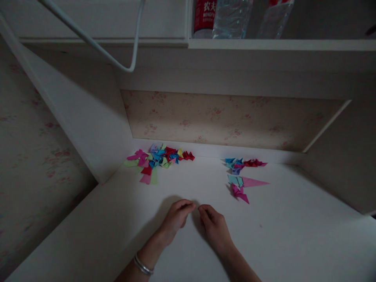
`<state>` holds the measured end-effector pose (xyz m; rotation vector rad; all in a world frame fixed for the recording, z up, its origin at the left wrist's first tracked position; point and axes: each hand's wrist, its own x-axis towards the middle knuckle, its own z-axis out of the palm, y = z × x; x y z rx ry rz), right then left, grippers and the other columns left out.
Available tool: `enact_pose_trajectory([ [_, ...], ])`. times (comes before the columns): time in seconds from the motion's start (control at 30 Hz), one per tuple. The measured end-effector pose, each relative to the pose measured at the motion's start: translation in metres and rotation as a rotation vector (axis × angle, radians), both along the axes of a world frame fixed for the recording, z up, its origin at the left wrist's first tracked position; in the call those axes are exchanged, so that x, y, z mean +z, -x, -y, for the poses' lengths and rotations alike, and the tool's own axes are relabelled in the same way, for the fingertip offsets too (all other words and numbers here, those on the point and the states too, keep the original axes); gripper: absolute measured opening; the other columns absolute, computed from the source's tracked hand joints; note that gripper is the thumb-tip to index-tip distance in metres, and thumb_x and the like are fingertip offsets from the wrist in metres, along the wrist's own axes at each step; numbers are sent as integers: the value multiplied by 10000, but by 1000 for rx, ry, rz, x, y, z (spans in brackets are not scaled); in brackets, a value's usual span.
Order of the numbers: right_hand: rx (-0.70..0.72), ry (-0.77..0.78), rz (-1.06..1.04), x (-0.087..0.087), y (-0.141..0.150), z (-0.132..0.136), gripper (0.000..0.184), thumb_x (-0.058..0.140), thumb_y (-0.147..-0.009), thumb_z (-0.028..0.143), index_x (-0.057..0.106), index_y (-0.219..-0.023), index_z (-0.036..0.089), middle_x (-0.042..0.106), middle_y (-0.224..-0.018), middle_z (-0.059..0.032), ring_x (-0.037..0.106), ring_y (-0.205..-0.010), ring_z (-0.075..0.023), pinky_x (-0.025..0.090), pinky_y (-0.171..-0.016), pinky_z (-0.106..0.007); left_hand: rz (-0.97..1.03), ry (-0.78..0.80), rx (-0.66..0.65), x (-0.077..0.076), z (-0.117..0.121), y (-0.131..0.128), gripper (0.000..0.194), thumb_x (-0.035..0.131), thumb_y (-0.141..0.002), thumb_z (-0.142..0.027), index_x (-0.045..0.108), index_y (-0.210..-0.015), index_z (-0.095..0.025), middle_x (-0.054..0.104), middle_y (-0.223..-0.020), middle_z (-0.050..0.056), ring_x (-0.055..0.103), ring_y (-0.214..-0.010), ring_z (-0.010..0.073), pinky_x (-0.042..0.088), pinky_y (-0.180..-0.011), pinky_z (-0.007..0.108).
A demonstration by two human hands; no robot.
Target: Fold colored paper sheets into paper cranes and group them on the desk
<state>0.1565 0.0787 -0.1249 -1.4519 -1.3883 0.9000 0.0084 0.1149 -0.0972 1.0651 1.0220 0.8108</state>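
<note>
My left hand (176, 217) and my right hand (214, 225) rest on the white desk (293, 235), fingertips curled and nearly touching each other in the middle. Whatever sits between the fingertips is too small and dark to name. A silver bracelet (143, 266) circles my left wrist. Behind the hands to the left lies a pile of small folded coloured paper pieces (160, 158). To the right lies a smaller group of folded paper pieces (242, 174), with a flat pink paper triangle (254, 182) among them.
The desk sits in a recess with floral wallpaper (220, 119) at the back and white side panels. A shelf above holds plastic water bottles (232, 17). A white cable (96, 45) hangs at the upper left.
</note>
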Motion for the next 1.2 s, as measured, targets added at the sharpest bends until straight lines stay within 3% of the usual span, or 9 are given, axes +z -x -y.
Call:
enact_pose_trajectory([
  [1.2,23,39,-18,-1,-1,-1,375,429,-895,487,639,-858,179,484,-556,28,440,-516,-125,327,-503,-226,9,-21,-15,0,0,-1,256,635,-729,-416,578,-732,-166,290,-449,-108,197,-394,51,116,-392,230],
])
